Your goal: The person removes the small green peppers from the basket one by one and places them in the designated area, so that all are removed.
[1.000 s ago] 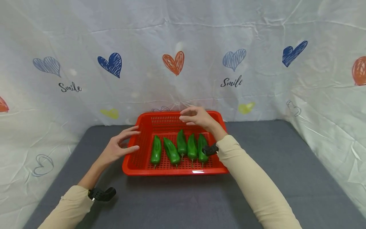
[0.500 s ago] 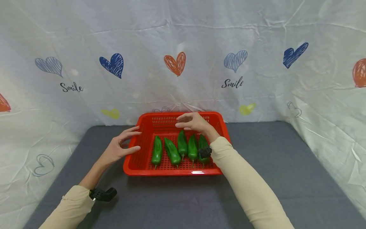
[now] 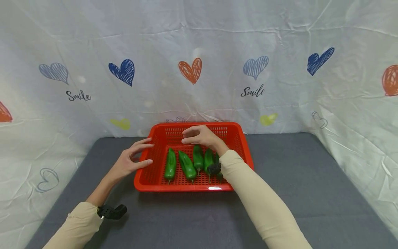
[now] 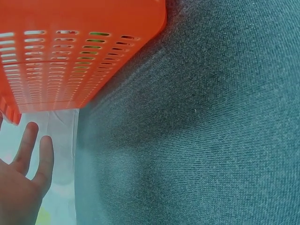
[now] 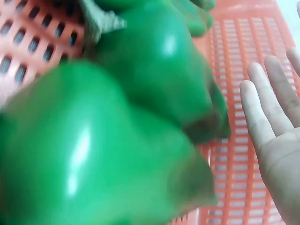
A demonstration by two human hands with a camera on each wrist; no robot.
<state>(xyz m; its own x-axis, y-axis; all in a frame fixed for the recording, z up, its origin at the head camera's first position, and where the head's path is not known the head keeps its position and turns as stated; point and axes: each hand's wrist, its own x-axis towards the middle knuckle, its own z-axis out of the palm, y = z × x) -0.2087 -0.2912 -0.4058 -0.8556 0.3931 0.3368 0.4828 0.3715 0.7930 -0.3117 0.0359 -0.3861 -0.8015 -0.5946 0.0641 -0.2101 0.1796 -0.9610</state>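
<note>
A red plastic basket stands on the grey cloth, with several green peppers lying side by side in it, stems toward the viewer. My left hand is at the basket's left side, fingers spread and thumb over the rim; I cannot tell if it touches. Above the peppers, toward the back of the basket, my right hand hovers with loosely bent fingers and nothing in them. Its wrist covers part of the rightmost pepper. Large blurred peppers fill the right wrist view, apart from the fingers.
A grey cloth covers the table around the basket. Behind it hangs a white curtain printed with hearts and the word Smile. Black wrist cameras sit on both forearms, the right one low over the peppers.
My right hand has moved left and slightly nearer over the basket, its sleeve and wrist camera shifting left across the peppers. The left hand and the peppers have stayed put.
</note>
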